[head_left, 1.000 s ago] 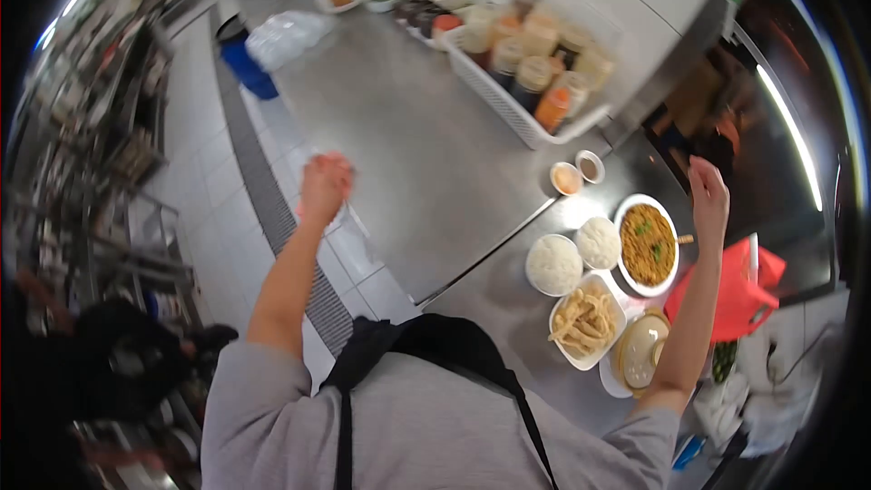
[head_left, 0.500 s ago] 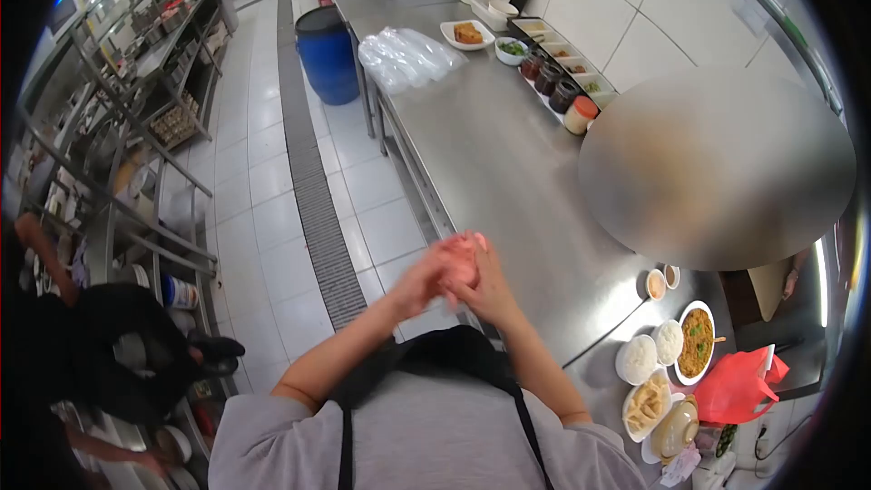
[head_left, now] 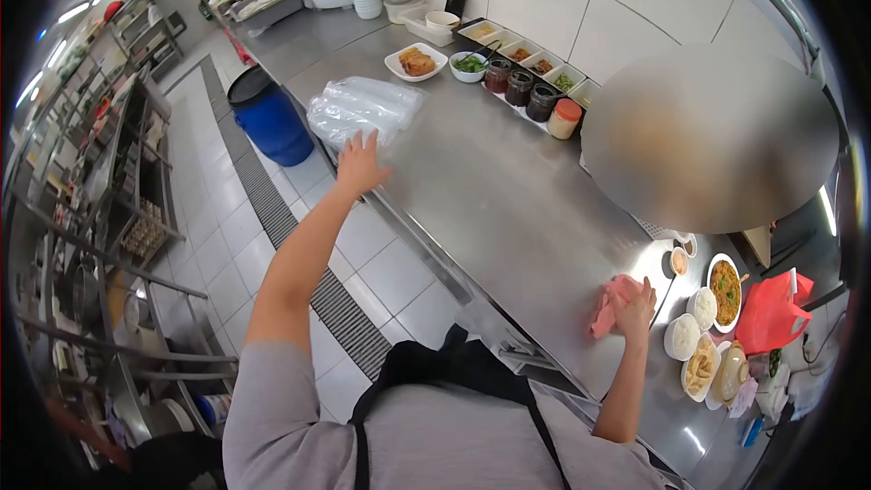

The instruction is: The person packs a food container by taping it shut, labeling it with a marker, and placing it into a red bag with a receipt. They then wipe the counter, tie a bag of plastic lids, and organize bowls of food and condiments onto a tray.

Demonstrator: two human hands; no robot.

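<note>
Cloth [head_left: 608, 307], pink and bunched, is held in my right hand [head_left: 633, 310] on the steel counter [head_left: 481, 191], my fingers bent narrowly over its side near the filled dishes. My left hand [head_left: 361, 168] is wide open, fingers spread, at the near edge of the clear plastic bags [head_left: 367, 107]; whether it touches them I cannot tell. Two white bowls [head_left: 682, 337] hold rice beside an oval plate [head_left: 724, 292] of brown food with green bits. Pale strips fill a white dish [head_left: 699, 368]; a small cup [head_left: 679, 261] holds something orange. Along the wall side stand a bowl of greens [head_left: 469, 66], three dark jars [head_left: 519, 88] and a red-lidded jar [head_left: 563, 119] with pale contents.
</note>
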